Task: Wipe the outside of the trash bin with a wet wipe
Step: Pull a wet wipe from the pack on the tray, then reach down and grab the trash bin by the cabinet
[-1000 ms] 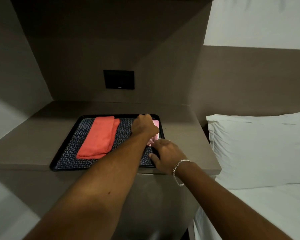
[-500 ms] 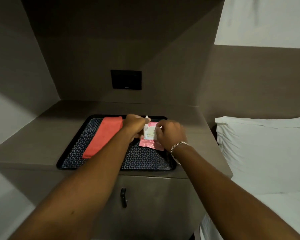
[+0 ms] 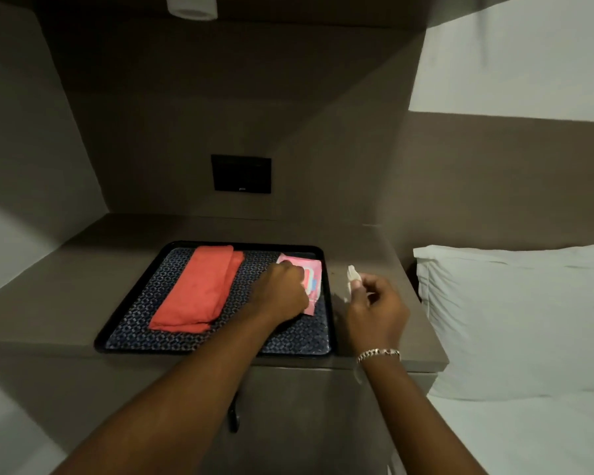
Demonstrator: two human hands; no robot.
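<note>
A pink pack of wet wipes (image 3: 312, 276) lies flat at the right end of a black tray (image 3: 124, 323) on a brown counter. My left hand (image 3: 282, 292) rests on the pack with its fingers curled over it. To the right of the tray, my right hand (image 3: 374, 303) is raised above the counter and pinches a small white wet wipe (image 3: 352, 276) between thumb and fingertips. The trash bin is not in view.
A folded orange-red cloth (image 3: 199, 287) lies on the tray's left half. A cabinet door with a dark handle (image 3: 233, 414) is below the counter. A white pillow (image 3: 515, 313) and bed lie to the right. A dark wall panel (image 3: 241, 173) sits behind the counter.
Both hands were together on the upright pack. The pack now lies flat under my left hand, and my right hand has pulled away to the right with a white wipe.
</note>
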